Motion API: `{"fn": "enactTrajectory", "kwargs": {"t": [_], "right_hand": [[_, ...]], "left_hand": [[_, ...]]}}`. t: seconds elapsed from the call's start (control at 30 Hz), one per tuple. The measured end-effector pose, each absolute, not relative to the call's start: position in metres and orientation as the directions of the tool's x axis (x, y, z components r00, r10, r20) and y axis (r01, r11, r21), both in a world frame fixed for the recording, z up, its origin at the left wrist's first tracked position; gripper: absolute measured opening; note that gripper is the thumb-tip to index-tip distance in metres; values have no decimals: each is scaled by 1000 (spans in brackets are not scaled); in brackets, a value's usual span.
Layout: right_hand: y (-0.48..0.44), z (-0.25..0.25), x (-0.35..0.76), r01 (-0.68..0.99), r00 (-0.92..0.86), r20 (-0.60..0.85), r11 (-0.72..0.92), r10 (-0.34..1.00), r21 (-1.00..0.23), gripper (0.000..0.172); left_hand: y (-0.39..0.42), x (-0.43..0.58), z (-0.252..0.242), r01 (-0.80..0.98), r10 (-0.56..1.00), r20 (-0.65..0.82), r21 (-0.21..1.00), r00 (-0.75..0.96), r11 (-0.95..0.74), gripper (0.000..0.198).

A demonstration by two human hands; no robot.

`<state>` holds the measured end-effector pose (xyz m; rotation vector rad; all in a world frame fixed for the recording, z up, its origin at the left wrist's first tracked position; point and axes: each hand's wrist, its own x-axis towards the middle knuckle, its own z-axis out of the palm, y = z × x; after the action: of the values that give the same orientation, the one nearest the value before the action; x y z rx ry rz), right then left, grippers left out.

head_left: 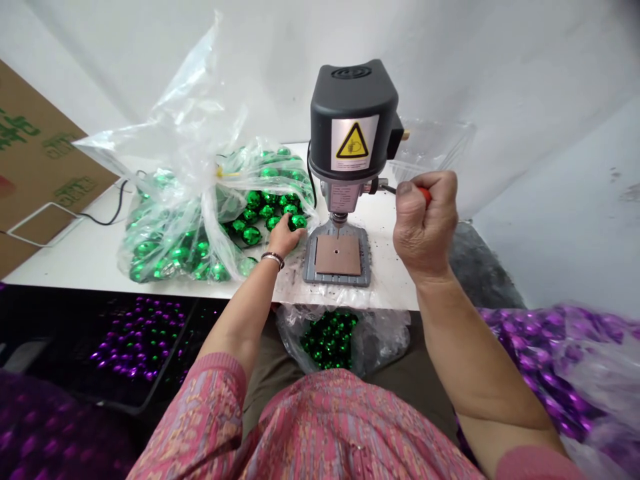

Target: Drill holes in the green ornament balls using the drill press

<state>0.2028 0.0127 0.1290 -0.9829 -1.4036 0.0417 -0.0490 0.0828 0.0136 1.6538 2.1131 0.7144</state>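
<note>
A small black bench drill press (353, 127) stands on the white table (75, 257), its bit over a brown pad on the grey base (338, 260). My right hand (425, 223) is closed in a fist round the red knob of the drill's lever (424, 194). My left hand (285, 235) reaches into the mouth of a clear plastic bag (200, 193) full of shiny green balls; its fingers curl round one green ball (299, 221) beside the drill base.
A cardboard box (37, 167) leans at the left, with a black cable beside it. Below the table edge hangs another bag of green balls (330, 340). A tray of purple balls (135, 337) lies lower left, purple balls in plastic (560, 360) at right. A clear container (433, 147) stands behind the drill.
</note>
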Motion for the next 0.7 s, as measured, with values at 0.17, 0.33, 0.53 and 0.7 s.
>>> {"fn": "enactTrajectory", "kwargs": {"t": [0.17,0.33,0.53,0.7], "right_hand": [[15,127,203,523,222,798,623,560,-582,19],[13,128,202,549,245,792,593,560,-589,22],[12,132,201,560,232,766,562,599,-609,25],[12,133,202,551,199,735,546,648,-631,24]], "left_hand": [[58,-67,19,394,943,193,916,-271,-74,61],[33,-60,30,45,997,13,999,-80,-10,48],[24,-21,18,48,986,-164,986,36,163,41],[31,-8,12,329,997,-66,943,31,52,49]]}}
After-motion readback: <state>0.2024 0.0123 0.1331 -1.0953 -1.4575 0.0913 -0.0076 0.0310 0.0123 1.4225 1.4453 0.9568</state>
